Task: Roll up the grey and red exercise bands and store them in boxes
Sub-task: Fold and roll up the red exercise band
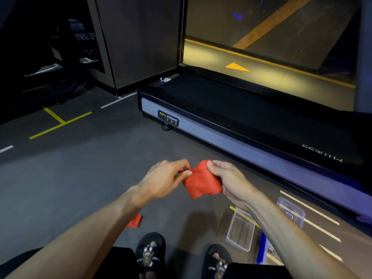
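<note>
Dark gym floor point(84, 178) with painted lines beside treadmill point(251, 125).

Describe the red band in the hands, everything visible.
The red band is thin, matte, stretchy-looking sheet, bunched into a loose, wrinkled bundle rather than a tight roll. It is held in the air above the dark floor, in front of the treadmill. The left hand pinches its left edge; the right hand grips its right side, thumb on top. A red end shows below the left forearm.

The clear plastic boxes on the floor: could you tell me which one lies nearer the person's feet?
The open clear box, beside the right slipper. The other clear box lies farther off, toward the treadmill, beyond the right forearm.
</note>
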